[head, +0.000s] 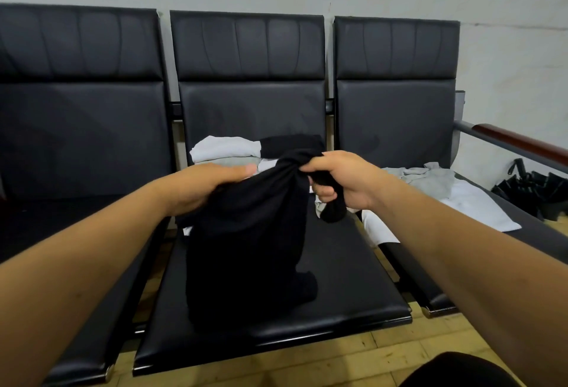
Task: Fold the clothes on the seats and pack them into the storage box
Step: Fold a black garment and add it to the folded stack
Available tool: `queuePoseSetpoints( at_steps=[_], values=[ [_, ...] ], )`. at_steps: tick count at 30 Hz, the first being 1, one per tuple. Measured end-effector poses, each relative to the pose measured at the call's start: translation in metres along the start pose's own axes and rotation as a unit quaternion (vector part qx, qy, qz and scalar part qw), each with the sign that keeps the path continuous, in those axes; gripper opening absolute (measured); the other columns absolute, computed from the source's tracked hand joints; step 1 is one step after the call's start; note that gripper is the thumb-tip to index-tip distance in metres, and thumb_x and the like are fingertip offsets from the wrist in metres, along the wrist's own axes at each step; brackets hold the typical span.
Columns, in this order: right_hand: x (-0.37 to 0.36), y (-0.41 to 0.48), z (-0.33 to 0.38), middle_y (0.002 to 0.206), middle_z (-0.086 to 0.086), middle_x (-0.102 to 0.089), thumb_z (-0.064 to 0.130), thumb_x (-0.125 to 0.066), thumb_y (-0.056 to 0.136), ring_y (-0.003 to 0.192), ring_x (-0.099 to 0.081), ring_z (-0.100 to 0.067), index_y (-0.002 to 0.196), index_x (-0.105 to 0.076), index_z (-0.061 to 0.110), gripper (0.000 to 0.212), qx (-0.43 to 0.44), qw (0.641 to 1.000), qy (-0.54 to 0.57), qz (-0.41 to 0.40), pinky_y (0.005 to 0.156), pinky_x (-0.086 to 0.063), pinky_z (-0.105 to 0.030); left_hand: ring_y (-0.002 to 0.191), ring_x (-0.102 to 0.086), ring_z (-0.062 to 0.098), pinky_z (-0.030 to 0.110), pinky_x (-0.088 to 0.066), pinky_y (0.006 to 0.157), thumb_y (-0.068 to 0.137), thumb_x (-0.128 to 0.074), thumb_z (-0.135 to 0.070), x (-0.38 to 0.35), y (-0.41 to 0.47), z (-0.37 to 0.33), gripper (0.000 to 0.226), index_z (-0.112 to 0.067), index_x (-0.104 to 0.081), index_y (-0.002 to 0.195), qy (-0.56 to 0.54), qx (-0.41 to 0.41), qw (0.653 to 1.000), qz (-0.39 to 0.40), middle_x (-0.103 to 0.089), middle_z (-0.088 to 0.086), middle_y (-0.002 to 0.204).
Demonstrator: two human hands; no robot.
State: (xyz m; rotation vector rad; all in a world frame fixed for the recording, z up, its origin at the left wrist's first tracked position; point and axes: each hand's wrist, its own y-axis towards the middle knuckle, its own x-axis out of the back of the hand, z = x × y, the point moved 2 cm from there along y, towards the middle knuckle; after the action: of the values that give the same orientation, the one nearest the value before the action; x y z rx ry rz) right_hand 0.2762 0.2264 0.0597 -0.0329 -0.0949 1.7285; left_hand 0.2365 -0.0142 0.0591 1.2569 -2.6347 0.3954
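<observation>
Over the middle black padded seat [338, 279], two hands hold up a black cloth garment [246, 251].
Right hand [341, 180] has its fingers [325, 194] curled tight round a bunched corner of the garment; left hand [203, 186] sits at the other top edge, thumb straight, its fingers tucked under and, it seems, gripping the cloth too. The garment hangs between them, its lower end resting on the seat cushion. Folded white and grey clothes [224, 148] lie at the back of that seat, and loose pale grey and white clothes [445, 193] lie on the seat to its right.
</observation>
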Motion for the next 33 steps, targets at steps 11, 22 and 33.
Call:
queuePoseSetpoints(
  at_steps=[11, 22, 33],
  values=[
    [-0.015, -0.007, 0.012, 0.059, 0.003, -0.048, 0.013, -0.062, 0.092, 0.054, -0.048, -0.011, 0.077, -0.057, 0.016, 0.016, -0.100, 0.985, 0.120, 0.076, 0.056, -0.043, -0.022, 0.100, -0.070, 0.031, 0.043, -0.053, 0.098, 0.093, -0.064, -0.019, -0.017, 0.004, -0.020, 0.023, -0.006, -0.070, 0.111, -0.018, -0.042, 0.998, -0.049, -0.070, 0.022, 0.115],
    [-0.044, -0.003, -0.030, 0.112, -0.009, -0.063, 0.021, -0.058, 0.099, 0.101, -0.057, -0.022, 0.114, -0.063, 0.008, 0.021, 0.040, 0.993, 0.103, 0.043, 0.092, -0.045, -0.037, 0.102, -0.072, 0.020, 0.037, -0.057, 0.086, 0.105, -0.046, -0.024, -0.020, -0.002, -0.008, 0.026, -0.012, -0.063, 0.120, -0.242, -0.069, 0.955, -0.160, -0.074, 0.008, 0.114],
    [-0.017, 0.004, 0.040, 0.072, -0.006, -0.063, 0.026, -0.056, 0.102, 0.063, -0.064, -0.016, 0.072, -0.051, 0.017, 0.032, 0.089, 0.978, 0.141, -0.124, 0.065, -0.056, -0.031, 0.094, -0.071, 0.017, 0.026, -0.055, 0.083, 0.094, -0.062, -0.012, 0.035, -0.020, -0.022, 0.011, -0.011, -0.071, 0.101, -0.155, -0.129, 0.947, -0.251, -0.076, 0.005, 0.098]
  ],
)
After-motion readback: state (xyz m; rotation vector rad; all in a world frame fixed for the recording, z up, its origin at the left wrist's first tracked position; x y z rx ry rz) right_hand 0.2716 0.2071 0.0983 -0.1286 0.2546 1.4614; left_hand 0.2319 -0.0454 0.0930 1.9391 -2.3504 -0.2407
